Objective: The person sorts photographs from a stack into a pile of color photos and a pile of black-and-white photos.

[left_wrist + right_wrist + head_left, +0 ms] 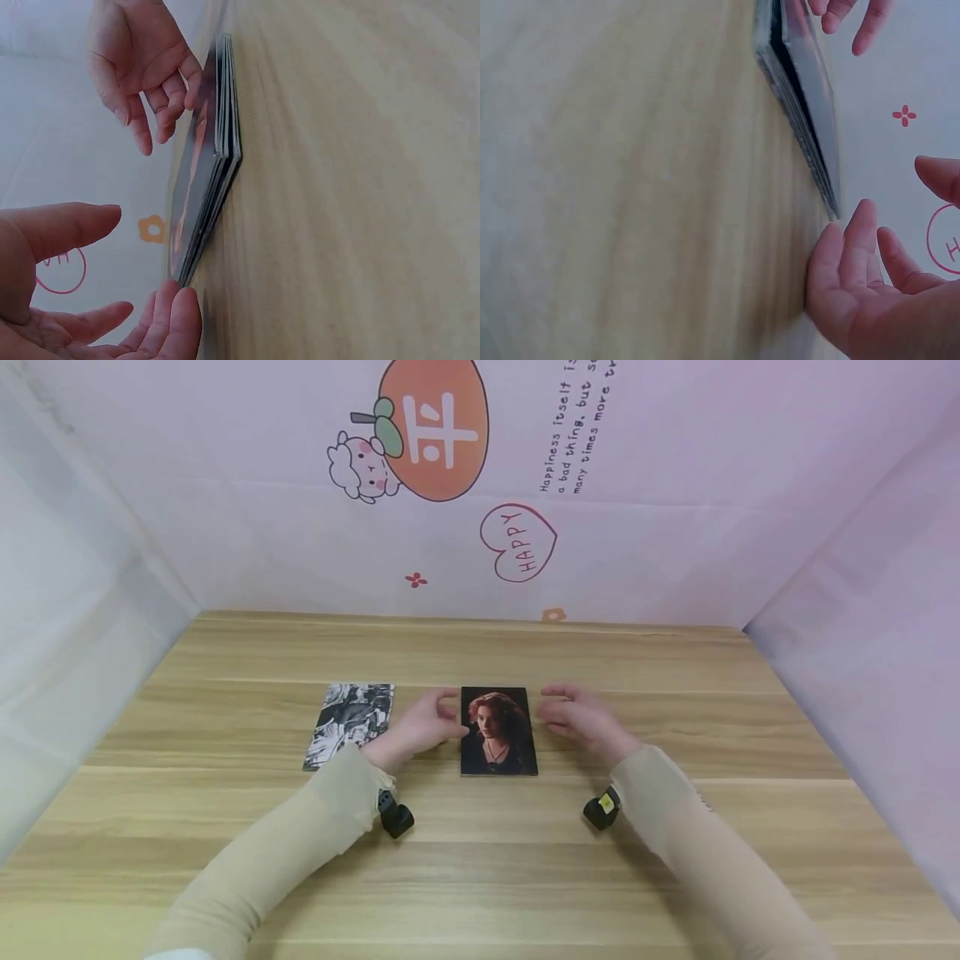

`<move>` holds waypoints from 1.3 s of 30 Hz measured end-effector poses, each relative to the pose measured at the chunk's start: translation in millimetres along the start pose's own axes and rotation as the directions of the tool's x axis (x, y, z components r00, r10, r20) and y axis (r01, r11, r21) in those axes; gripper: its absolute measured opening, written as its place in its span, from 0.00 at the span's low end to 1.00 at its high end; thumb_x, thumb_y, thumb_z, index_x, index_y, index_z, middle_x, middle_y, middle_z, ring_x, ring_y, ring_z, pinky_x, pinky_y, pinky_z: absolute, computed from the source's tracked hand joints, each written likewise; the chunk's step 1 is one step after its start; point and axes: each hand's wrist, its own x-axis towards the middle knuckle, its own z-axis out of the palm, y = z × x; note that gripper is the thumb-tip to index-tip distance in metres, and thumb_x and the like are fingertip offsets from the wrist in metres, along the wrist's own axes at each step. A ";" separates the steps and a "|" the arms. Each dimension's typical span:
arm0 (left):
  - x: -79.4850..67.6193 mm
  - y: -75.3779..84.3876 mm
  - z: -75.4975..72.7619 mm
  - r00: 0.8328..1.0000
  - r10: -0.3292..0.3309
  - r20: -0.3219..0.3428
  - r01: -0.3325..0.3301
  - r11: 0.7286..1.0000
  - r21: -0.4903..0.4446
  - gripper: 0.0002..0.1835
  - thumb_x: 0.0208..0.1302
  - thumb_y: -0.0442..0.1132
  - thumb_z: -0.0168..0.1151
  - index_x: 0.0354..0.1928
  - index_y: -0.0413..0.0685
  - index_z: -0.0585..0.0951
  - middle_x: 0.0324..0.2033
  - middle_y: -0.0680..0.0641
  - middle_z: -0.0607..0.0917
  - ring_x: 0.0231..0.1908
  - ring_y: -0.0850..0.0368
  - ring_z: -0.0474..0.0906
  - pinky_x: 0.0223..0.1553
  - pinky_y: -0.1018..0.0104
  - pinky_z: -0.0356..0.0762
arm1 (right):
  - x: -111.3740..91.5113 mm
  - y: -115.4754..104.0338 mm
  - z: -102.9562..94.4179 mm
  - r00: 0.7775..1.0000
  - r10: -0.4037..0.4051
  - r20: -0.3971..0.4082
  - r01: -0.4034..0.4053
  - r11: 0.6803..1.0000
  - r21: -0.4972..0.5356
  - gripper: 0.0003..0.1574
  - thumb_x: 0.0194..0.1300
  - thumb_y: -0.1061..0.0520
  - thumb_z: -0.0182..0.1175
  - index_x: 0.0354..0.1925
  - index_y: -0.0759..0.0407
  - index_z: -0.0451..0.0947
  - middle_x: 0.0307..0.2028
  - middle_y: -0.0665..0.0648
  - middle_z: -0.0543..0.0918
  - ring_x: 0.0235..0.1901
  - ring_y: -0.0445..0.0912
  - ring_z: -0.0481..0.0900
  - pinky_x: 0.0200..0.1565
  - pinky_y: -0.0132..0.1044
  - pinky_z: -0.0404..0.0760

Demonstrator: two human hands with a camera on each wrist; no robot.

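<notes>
A small stack of flat cards [498, 731] lies on the wooden table, its top one bearing a dark portrait of a red-haired person. Several thin layers show along its edge [223, 142] in the left wrist view, slightly fanned apart. My left hand [424, 724] is at the stack's left side, fingers loosely bent; whether its fingertips touch the card cannot be told. To the right, my right hand [585, 718] faces the stack with relaxed fingers and a small gap in the head view. Neither hand grips anything. Behind my left wrist lies a black-and-white picture card [351, 718], partly covered by the forearm.
The wooden tabletop [495, 877] runs back to a white printed cloth [262, 543] hanging behind it. White cloth walls stand at left and right. A black wrist camera [395, 814] sits on the left cuff, another camera [602, 808] on the right.
</notes>
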 end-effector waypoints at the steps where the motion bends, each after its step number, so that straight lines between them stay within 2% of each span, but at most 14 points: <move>1: 1.4 -1.5 0.9 1.000 -0.003 -0.001 0.003 1.000 -0.001 0.39 0.56 0.35 0.65 0.69 0.41 0.60 0.57 0.35 0.75 0.55 0.42 0.75 0.54 0.54 0.76 | 0.7 0.3 1.1 1.000 0.005 0.003 -0.005 1.000 0.011 0.34 0.68 0.63 0.51 0.68 0.69 0.53 0.64 0.70 0.64 0.58 0.53 0.71 0.65 0.46 0.68; 6: 4.5 -5.0 2.7 1.000 -0.013 0.002 0.013 1.000 -0.012 0.40 0.56 0.33 0.65 0.70 0.40 0.59 0.58 0.34 0.74 0.57 0.41 0.73 0.52 0.55 0.77 | 3.3 2.6 4.2 1.000 0.002 0.005 -0.002 1.000 -0.006 0.34 0.68 0.63 0.51 0.68 0.71 0.54 0.65 0.71 0.64 0.54 0.49 0.73 0.64 0.44 0.69; 13: 4.3 -7.5 4.5 0.999 -0.031 0.037 0.031 0.999 0.012 0.41 0.55 0.31 0.66 0.69 0.37 0.58 0.55 0.35 0.74 0.52 0.45 0.74 0.43 0.64 0.80 | 2.4 5.1 8.2 0.999 -0.019 0.038 0.021 0.997 -0.070 0.36 0.65 0.65 0.53 0.67 0.74 0.54 0.65 0.72 0.64 0.62 0.58 0.68 0.66 0.46 0.66; 21: 6.1 -10.1 7.5 0.998 0.051 0.041 -0.054 0.995 0.088 0.41 0.52 0.31 0.68 0.67 0.28 0.60 0.51 0.35 0.75 0.43 0.51 0.73 0.46 0.62 0.77 | 4.9 9.2 10.8 0.997 -0.065 0.042 0.072 0.979 -0.189 0.35 0.64 0.64 0.55 0.65 0.76 0.57 0.61 0.75 0.67 0.61 0.60 0.68 0.65 0.48 0.68; 23: 7.4 -11.1 8.5 0.997 0.064 0.042 -0.068 0.993 0.098 0.40 0.52 0.30 0.68 0.66 0.29 0.61 0.47 0.38 0.75 0.40 0.54 0.72 0.43 0.65 0.76 | 4.5 8.8 10.6 0.997 -0.060 0.048 0.068 0.978 -0.196 0.36 0.64 0.63 0.56 0.66 0.75 0.57 0.62 0.75 0.67 0.62 0.61 0.66 0.65 0.49 0.66; 27: 9.2 -13.4 9.8 0.996 0.061 0.061 -0.066 0.993 0.093 0.39 0.52 0.30 0.68 0.66 0.29 0.62 0.36 0.45 0.73 0.30 0.58 0.68 0.29 0.72 0.70 | 3.2 7.8 10.3 0.998 -0.028 0.059 0.041 0.969 -0.242 0.39 0.63 0.60 0.56 0.67 0.73 0.56 0.63 0.74 0.66 0.64 0.61 0.64 0.68 0.51 0.61; 30: 9.1 -13.4 9.8 0.997 0.049 0.067 -0.055 0.994 0.097 0.39 0.53 0.30 0.67 0.66 0.28 0.62 0.38 0.43 0.74 0.30 0.58 0.68 0.27 0.73 0.68 | 3.2 6.8 11.1 0.998 -0.013 0.056 0.028 0.959 -0.280 0.40 0.62 0.59 0.58 0.68 0.72 0.56 0.63 0.72 0.66 0.64 0.60 0.64 0.68 0.51 0.60; 34: 7.5 -10.7 9.5 0.997 0.043 0.061 -0.049 0.993 0.112 0.40 0.53 0.31 0.68 0.66 0.28 0.61 0.48 0.37 0.75 0.36 0.56 0.70 0.33 0.72 0.72 | 4.1 5.2 13.5 0.999 -0.011 0.041 0.024 0.949 -0.316 0.40 0.61 0.58 0.59 0.68 0.70 0.58 0.62 0.69 0.69 0.62 0.57 0.66 0.67 0.50 0.62; 39: 5.2 -8.4 9.6 0.997 0.038 0.062 -0.044 0.993 0.113 0.40 0.53 0.31 0.67 0.67 0.28 0.61 0.51 0.36 0.75 0.38 0.54 0.71 0.37 0.69 0.74 | 3.7 4.4 15.6 1.000 0.003 0.016 0.003 0.945 -0.326 0.40 0.61 0.58 0.60 0.68 0.67 0.60 0.61 0.67 0.71 0.61 0.55 0.66 0.66 0.50 0.63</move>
